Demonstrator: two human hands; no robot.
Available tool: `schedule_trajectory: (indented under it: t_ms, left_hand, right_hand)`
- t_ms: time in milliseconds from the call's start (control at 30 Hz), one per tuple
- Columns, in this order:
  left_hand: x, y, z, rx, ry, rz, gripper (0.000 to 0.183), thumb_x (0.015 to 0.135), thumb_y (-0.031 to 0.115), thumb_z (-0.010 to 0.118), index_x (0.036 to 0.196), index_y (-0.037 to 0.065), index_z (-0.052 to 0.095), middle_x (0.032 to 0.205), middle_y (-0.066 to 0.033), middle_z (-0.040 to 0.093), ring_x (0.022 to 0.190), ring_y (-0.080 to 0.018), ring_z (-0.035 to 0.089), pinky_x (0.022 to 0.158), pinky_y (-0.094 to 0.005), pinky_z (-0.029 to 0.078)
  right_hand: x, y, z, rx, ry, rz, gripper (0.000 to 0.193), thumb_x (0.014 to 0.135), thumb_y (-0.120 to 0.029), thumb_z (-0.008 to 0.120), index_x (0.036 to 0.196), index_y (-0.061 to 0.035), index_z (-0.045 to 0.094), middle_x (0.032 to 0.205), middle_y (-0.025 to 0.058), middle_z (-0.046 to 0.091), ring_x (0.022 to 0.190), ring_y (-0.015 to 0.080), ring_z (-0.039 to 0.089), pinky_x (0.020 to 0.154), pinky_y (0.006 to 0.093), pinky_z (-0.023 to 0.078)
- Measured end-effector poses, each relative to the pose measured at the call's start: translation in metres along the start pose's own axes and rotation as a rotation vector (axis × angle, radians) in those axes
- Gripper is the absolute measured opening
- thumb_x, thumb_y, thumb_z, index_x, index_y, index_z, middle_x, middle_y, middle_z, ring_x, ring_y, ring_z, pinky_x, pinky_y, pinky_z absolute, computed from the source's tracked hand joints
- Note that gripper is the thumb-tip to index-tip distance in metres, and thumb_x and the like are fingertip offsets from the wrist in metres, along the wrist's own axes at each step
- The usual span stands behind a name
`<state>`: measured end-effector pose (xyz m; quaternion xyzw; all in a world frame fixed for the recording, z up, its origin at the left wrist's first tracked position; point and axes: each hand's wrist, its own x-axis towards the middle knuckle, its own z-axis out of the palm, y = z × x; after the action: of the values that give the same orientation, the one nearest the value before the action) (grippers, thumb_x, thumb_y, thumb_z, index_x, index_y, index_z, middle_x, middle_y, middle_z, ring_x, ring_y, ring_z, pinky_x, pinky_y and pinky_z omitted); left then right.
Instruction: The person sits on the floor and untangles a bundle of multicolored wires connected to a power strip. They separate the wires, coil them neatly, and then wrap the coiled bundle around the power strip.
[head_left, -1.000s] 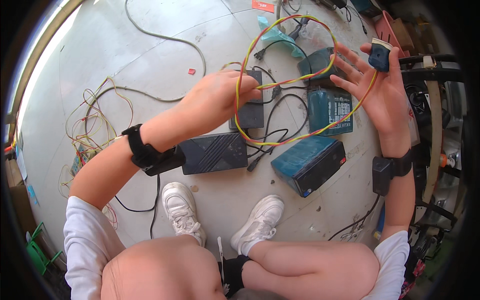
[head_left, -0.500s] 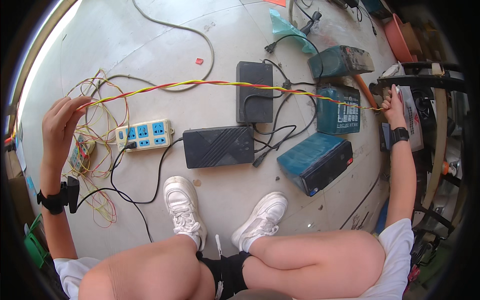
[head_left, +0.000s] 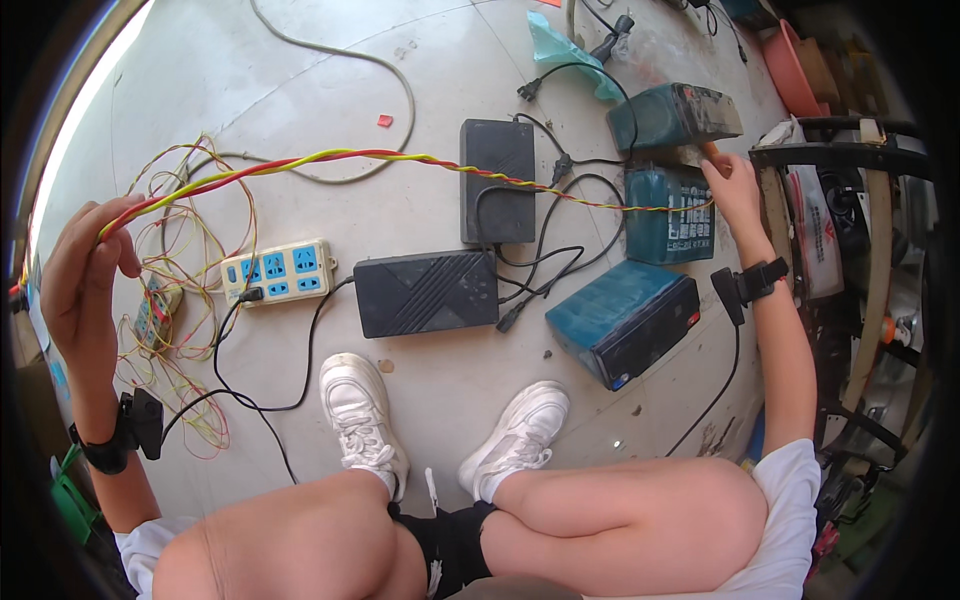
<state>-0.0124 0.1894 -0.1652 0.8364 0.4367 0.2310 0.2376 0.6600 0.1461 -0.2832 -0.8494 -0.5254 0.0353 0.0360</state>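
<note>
A red and yellow twisted wire (head_left: pixel 375 154) spans the view from side to side between my hands, arching a little in the middle. At the left, my left hand (head_left: pixel 88 262) has its fingers closed round one end. My right hand (head_left: pixel 735 192) pinches the thin far end, close to the teal batteries. Loose red and yellow wires (head_left: pixel 205 230) lie tangled on the floor beside my left hand. Below the stretched wire are two black power adapters, one upright (head_left: pixel 497 160) and one lying crosswise (head_left: pixel 427 294). Both wrists wear black straps with a small device.
A white power strip (head_left: pixel 282 272) with blue sockets has a black plug in it. Teal batteries (head_left: pixel 622 320) stand at the right, with black cables beside them. A metal rack (head_left: pixel 850 158) and a pink basin (head_left: pixel 790 70) are at the right edge. My white shoes (head_left: pixel 362 415) are on the floor.
My right hand has moved left, away from the rack, toward the batteries. My left hand has turned and come nearer. The wire between them has slackened slightly and bows upward.
</note>
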Motion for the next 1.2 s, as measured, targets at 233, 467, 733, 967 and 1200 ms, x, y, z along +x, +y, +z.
schedule_trajectory:
  t_ms: [233, 467, 733, 967, 1200]
  left_hand:
    - [0.021, 0.003, -0.013, 0.014, 0.43, 0.054, 0.034, 0.106, 0.019, 0.043, 0.126, -0.002, 0.062, 0.069, 0.0018, 0.043, 0.058, -0.0048, 0.032, 0.057, -0.023, 0.027]
    - [0.068, -0.053, 0.023, -0.105, 0.434, -0.434, 0.028, 0.099, 0.022, 0.057, 0.112, 0.001, 0.071, 0.062, 0.004, 0.05, 0.055, -0.007, 0.042, 0.055, -0.0241, 0.036]
    - [0.056, 0.06, 0.154, 0.254, -0.326, 0.307, 0.008, 0.083, 0.014, 0.065, 0.087, 0.008, 0.066, 0.072, -0.0078, 0.065, 0.069, -0.0275, 0.066, 0.058, -0.039, 0.051]
    - [0.089, 0.095, 0.129, -0.063, 0.067, 0.459, 0.016, 0.084, 0.022, 0.071, 0.085, 0.01, 0.06, 0.067, -0.0039, 0.059, 0.061, -0.0225, 0.062, 0.05, -0.0363, 0.046]
    - [0.081, 0.046, 0.127, -0.403, -0.047, 0.073, 0.022, 0.088, 0.015, 0.074, 0.085, 0.003, 0.057, 0.059, -0.001, 0.043, 0.052, -0.0095, 0.035, 0.047, -0.0258, 0.029]
  right_hand:
    - [-0.08, -0.178, -0.03, 0.478, -1.003, -0.738, 0.043, 0.097, -0.038, 0.06, 0.126, -0.0068, 0.061, 0.1, 0.0071, 0.07, 0.099, 0.016, 0.064, 0.088, 0.0291, 0.048]
    - [-0.058, -0.205, -0.068, 0.735, -1.309, -0.437, 0.067, 0.104, -0.053, 0.036, 0.076, -0.0014, 0.067, 0.061, 0.0075, 0.062, 0.056, 0.0167, 0.063, 0.052, 0.0275, 0.05]
    - [-0.048, -0.237, -0.094, 1.741, -0.713, -0.696, 0.055, 0.107, -0.038, 0.033, 0.15, -0.0046, 0.034, 0.147, 0.0251, 0.043, 0.129, 0.0335, 0.052, 0.106, 0.0433, 0.046]
    - [-0.111, -0.249, -0.074, 1.265, -1.502, -0.484, 0.047, 0.108, -0.038, 0.033, 0.138, -0.0039, 0.047, 0.12, 0.0159, 0.064, 0.097, 0.0215, 0.068, 0.093, 0.0319, 0.051]
    - [-0.103, -0.227, -0.092, 1.618, -1.647, -0.672, 0.05, 0.109, -0.039, 0.03, 0.093, -0.0044, 0.063, 0.051, -0.0027, 0.043, 0.041, 0.0062, 0.033, 0.041, 0.0235, 0.028]
